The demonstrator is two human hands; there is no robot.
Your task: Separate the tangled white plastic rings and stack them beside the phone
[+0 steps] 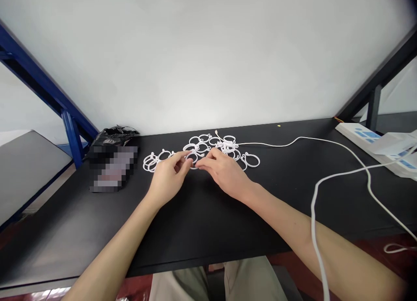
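Observation:
A white curtain ring [191, 158] with a small knob is pinched between the thumb and fingers of my left hand [167, 177]. From the other side, my right hand [228, 173] closes its fingertips on the lower right edge of that same ring. Behind and beside my hands lies a loose spread of similar white rings [252, 160], many with small eyelets or knobs. One cluster of rings [150, 163] sits left of my left hand, partly covered by it. The exact grip of my right fingertips is partly hidden.
Everything lies on a black table [202, 231] against a pale wall. At left are a crumpled black bag [114, 136] and a blurred-out flat item [114, 170]. A white cable [314, 214] crosses over my right forearm. White-and-blue packages [365, 136] lie at right.

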